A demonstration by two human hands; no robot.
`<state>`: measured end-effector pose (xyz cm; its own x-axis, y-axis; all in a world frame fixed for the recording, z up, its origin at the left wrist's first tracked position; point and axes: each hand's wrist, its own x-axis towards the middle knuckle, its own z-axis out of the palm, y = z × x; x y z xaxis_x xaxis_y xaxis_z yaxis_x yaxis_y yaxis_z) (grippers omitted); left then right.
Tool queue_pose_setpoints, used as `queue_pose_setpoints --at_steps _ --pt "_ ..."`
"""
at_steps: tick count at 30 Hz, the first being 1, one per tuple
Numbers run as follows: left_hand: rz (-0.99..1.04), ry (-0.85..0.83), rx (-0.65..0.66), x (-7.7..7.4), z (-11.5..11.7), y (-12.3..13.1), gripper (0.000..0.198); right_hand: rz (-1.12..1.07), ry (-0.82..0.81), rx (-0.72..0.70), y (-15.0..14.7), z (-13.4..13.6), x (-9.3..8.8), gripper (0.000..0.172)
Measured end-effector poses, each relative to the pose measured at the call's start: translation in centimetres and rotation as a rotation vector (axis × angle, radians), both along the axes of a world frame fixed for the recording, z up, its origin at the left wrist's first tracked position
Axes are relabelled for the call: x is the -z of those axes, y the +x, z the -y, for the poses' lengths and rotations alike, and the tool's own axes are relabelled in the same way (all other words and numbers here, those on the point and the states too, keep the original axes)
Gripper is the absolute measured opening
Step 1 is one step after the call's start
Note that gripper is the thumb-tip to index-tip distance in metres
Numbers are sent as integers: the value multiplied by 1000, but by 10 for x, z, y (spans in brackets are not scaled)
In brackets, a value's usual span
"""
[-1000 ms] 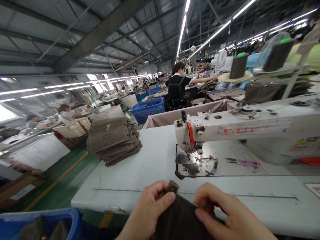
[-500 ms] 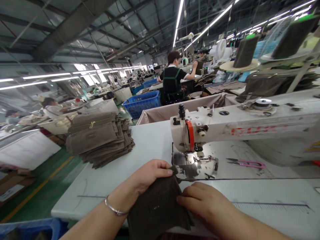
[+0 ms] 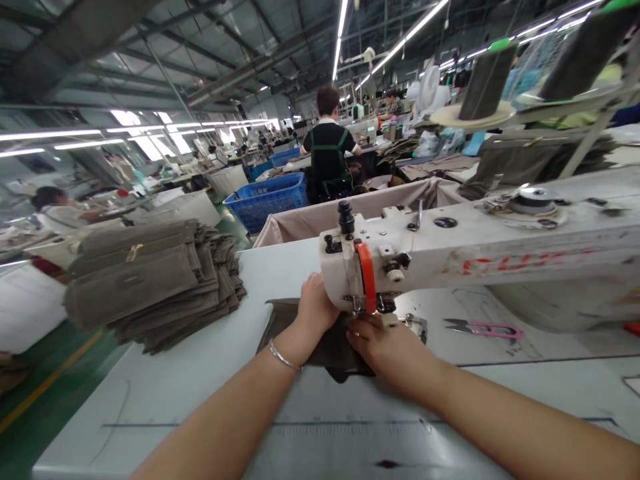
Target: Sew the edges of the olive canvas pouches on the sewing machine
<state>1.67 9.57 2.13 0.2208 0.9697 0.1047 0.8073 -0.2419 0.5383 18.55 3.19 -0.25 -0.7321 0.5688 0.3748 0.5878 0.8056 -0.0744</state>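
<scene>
Dark olive fabric piece (image 3: 295, 330) flat on white table (image 3: 200, 380), under white sewing-machine head (image 3: 350, 267). Left hand (image 3: 314, 310) beside head, fingers hidden: can't tell. Right hand (image 3: 387, 348) fingers together, pinning fabric before head. Best kept taut, fingertips back from head.

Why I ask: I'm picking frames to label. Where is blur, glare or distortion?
Head view: stack at left blurred by motion; ceiling lights blown out; machine arm bowed by wide lens; left hand and right hand on cloth fairly sharp.
</scene>
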Motion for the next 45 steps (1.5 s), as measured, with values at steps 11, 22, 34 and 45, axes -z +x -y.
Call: queue_pose_setpoints --at_steps 11,22,34,45 --pt "-138 114 296 17 75 -10 36 -182 14 -59 30 18 25 32" --pt "-212 156 469 18 72 -19 41 -281 -220 -74 25 14 11 30" --pt "-193 233 489 14 70 -18 34 -256 -274 -43 23 18 3 33" --pt "-175 249 502 18 65 -20 34 -230 -306 -33 21 18 4 32"
